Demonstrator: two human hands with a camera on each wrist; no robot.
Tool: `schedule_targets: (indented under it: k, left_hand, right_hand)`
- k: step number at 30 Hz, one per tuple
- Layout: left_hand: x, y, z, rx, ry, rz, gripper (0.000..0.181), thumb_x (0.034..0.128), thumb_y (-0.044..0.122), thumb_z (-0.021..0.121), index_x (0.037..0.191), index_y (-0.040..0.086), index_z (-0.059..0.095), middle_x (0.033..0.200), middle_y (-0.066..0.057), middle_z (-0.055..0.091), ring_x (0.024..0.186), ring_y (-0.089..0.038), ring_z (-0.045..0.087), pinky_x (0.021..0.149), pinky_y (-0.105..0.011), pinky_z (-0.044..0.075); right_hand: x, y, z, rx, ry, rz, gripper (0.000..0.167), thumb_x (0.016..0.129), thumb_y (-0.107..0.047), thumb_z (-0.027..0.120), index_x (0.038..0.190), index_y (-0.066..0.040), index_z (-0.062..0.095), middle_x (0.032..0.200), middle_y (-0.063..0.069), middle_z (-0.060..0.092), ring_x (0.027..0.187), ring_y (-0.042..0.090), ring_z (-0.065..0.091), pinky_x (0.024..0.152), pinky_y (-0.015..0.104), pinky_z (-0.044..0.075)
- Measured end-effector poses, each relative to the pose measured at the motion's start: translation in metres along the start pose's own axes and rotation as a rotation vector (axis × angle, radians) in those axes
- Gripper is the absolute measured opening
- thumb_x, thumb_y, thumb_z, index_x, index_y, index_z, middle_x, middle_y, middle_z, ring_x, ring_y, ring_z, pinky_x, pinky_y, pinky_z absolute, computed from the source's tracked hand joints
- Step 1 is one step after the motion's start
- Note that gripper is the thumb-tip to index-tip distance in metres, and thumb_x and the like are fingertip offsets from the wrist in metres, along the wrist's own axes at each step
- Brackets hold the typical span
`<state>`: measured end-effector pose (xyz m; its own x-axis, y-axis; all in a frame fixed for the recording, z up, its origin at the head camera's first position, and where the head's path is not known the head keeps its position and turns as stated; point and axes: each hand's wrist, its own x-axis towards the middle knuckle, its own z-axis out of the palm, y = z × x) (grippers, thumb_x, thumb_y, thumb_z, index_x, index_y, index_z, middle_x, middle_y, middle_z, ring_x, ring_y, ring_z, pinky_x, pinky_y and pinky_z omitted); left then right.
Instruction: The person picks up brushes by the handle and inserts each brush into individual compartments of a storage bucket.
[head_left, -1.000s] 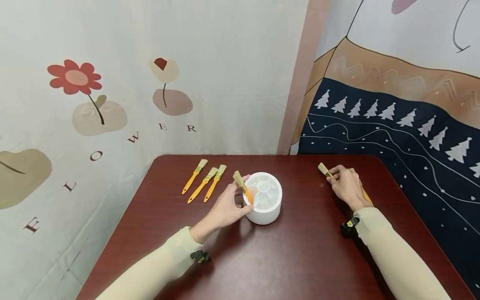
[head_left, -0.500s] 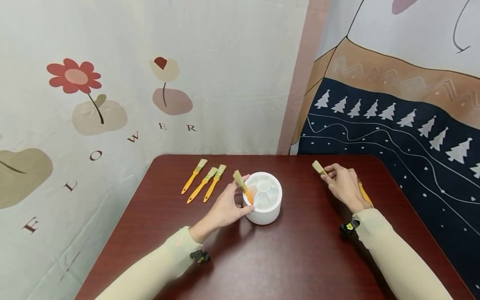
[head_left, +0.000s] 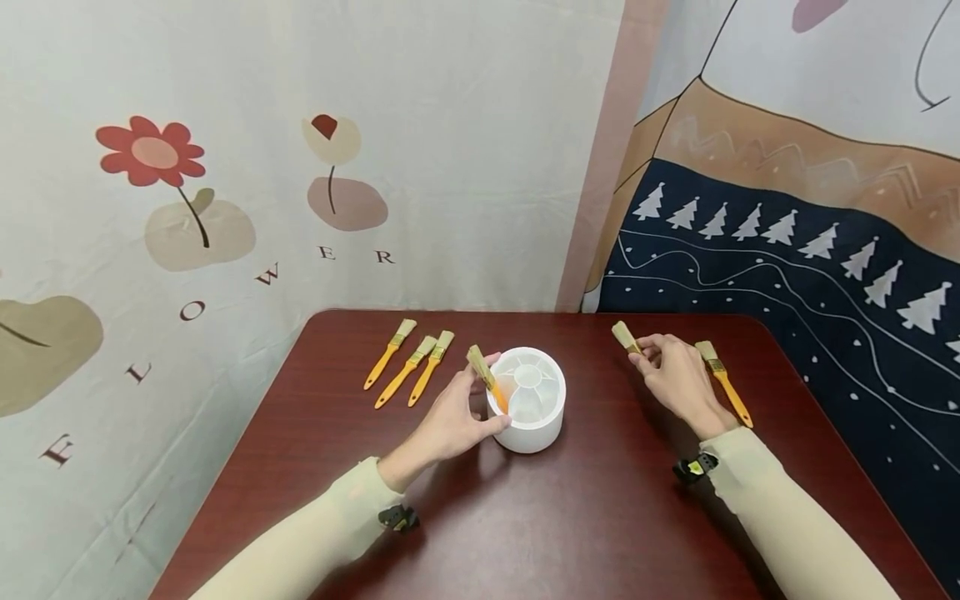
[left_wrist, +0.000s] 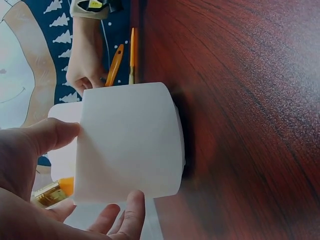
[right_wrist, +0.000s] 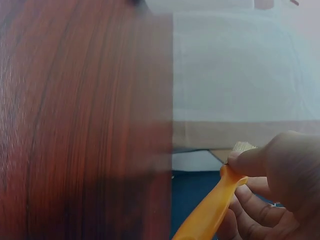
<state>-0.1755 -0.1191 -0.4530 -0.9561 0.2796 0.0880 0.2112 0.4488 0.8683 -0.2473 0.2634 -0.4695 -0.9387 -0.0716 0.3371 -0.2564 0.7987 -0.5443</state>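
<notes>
A white round holder (head_left: pixel 528 433) with several compartments stands mid-table. My left hand (head_left: pixel 450 421) grips its left side, thumb at the near rim and fingers round the far side, as the left wrist view also shows on the white wall (left_wrist: pixel 130 145). One paintbrush (head_left: pixel 487 379) leans in a left compartment, bristles up, beside that hand. Over the table's right part, my right hand (head_left: pixel 678 379) pinches another paintbrush (head_left: pixel 626 336) near its ferrule. In the right wrist view its orange handle (right_wrist: pixel 212 210) slants down from the thumb and fingers.
Several paintbrushes lie on the red-brown table (head_left: pixel 525 533): a group with one brush (head_left: pixel 430 369) at the left, and a single brush (head_left: pixel 723 383) right of my right hand. Printed cloth (head_left: pixel 465 167) hangs behind the table's back edge.
My right hand has moved left with its paintbrush, leaving the brush lying at the right in fuller view. My left hand and the holder have stayed in place.
</notes>
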Motion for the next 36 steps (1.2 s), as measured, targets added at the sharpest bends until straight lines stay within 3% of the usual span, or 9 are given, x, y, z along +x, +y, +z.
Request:
schedule_targets:
  k: [5,12,14,23,36]
  left_hand:
    - [0.0,0.0,0.002,0.005,0.004,-0.004,0.1,0.0915,0.006,0.096,0.178,0.017,0.047,0.159,-0.027,0.061,0.144,-0.045,0.071,0.095,-0.056,0.072]
    - [0.001,0.0,0.002,0.055,-0.002,0.003,0.1,0.0923,0.009,0.097,0.178,0.017,0.046,0.158,-0.027,0.062,0.143,-0.044,0.072,0.085,-0.033,0.068]
    - [0.001,0.0,0.002,0.057,0.004,0.01,0.099,0.0917,0.009,0.097,0.177,0.015,0.047,0.156,-0.028,0.062,0.142,-0.045,0.072,0.083,-0.033,0.068]
    - [0.0,0.001,0.003,0.05,0.011,0.009,0.099,0.0913,0.01,0.097,0.177,0.015,0.047,0.155,-0.03,0.062,0.143,-0.048,0.071,0.093,-0.056,0.071]
    - [0.0,0.001,0.003,0.018,-0.005,0.0,0.099,0.0925,0.008,0.096,0.178,0.015,0.045,0.16,-0.029,0.06,0.144,-0.047,0.07,0.103,-0.059,0.07]
  right_hand:
    - [-0.006,-0.008,0.0,0.014,0.006,-0.015,0.028,0.108,-0.012,0.083,0.13,0.005,0.081,0.106,0.019,0.076,0.089,0.03,0.071,0.076,0.034,0.053]
    - [-0.012,-0.019,-0.003,0.019,0.016,-0.038,0.025,0.107,-0.011,0.085,0.127,0.003,0.083,0.104,0.017,0.077,0.088,0.028,0.072,0.073,0.032,0.052]
    - [-0.013,-0.023,-0.004,0.025,0.023,-0.046,0.025,0.106,-0.011,0.085,0.127,0.002,0.083,0.104,0.017,0.077,0.089,0.028,0.073,0.074,0.032,0.053]
    - [-0.019,-0.04,-0.008,0.032,0.043,-0.096,0.023,0.105,-0.012,0.088,0.125,-0.001,0.084,0.103,0.014,0.078,0.087,0.025,0.071,0.075,0.031,0.054]
    - [-0.025,-0.071,-0.013,0.058,0.036,-0.162,0.026,0.102,-0.011,0.091,0.126,-0.005,0.084,0.106,0.012,0.081,0.087,0.023,0.073,0.077,0.024,0.06]
